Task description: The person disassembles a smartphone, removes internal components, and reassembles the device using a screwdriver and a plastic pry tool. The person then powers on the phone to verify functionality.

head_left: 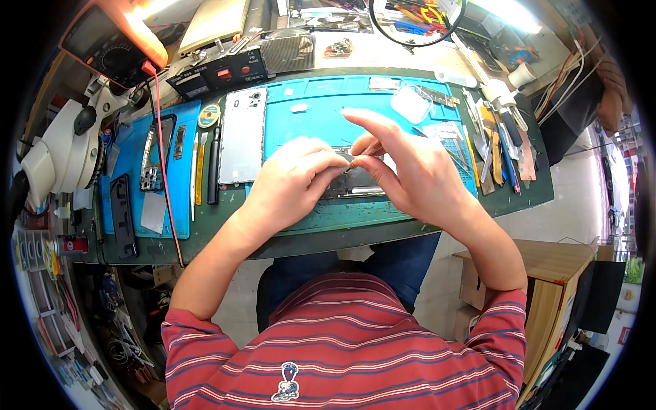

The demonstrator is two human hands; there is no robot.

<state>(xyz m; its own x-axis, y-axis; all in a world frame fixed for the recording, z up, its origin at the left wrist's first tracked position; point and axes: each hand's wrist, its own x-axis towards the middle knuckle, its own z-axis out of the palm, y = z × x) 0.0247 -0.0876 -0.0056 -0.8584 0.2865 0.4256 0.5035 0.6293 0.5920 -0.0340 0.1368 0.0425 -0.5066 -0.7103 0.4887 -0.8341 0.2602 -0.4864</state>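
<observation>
My left hand (294, 179) and my right hand (425, 176) meet over the middle of the blue work mat (314, 123). Thumb and fingertips of the left are pinched together. On the right, the thumb and a finger also pinch, while another finger points up and away. Between the fingertips is a tiny dark piece, too small to name. Below them lies an opened phone (359, 183), dark inside, partly covered by both hands. A silver-grey phone back panel (243, 137) with camera openings lies left of my left hand.
A black power supply box (229, 73) and an orange multimeter (113, 44) stand at the back left. Its red lead (161, 137) crosses the left mat. A phone frame (158, 154) lies there. Tweezers and picks (497, 147) lie at right, near a clear dish (411, 104).
</observation>
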